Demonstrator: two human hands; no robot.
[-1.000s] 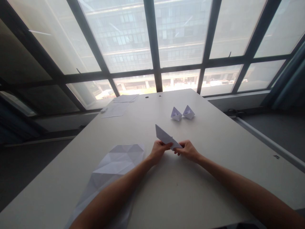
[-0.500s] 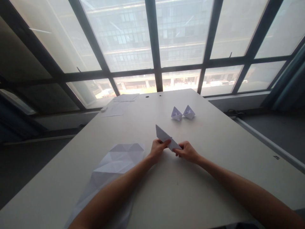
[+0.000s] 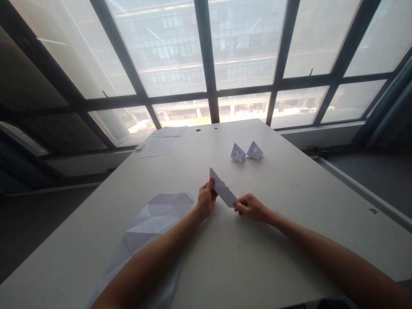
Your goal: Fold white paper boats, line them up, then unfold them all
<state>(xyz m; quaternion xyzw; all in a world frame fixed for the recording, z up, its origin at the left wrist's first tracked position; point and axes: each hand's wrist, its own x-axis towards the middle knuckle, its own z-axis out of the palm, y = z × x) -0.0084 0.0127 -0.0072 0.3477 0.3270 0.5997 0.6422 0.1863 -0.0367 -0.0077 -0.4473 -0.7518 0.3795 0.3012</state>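
Note:
A long triangular piece of folded white paper [image 3: 222, 189] is held above the table between my hands. My left hand [image 3: 206, 198] pinches its left part, with the fingers curled around the edge. My right hand [image 3: 251, 209] grips the lower right tip, and the fingers hide that corner. Beyond them, two small white paper boats [image 3: 238, 152] [image 3: 255, 150] stand side by side on the table. Neither hand touches the boats. A large creased white sheet [image 3: 157, 219] lies under my left forearm.
The pale table [image 3: 244, 257] fills the lower middle, with its far edge against a large window [image 3: 244, 51]. Flat white paper sheets [image 3: 169, 132] [image 3: 154, 147] lie at the far left corner. A dark cable [image 3: 317, 151] lies along the sill at right.
My left hand has shifted left along the folded paper and turned more upright. The hands are now further apart, and the paper shows more between them.

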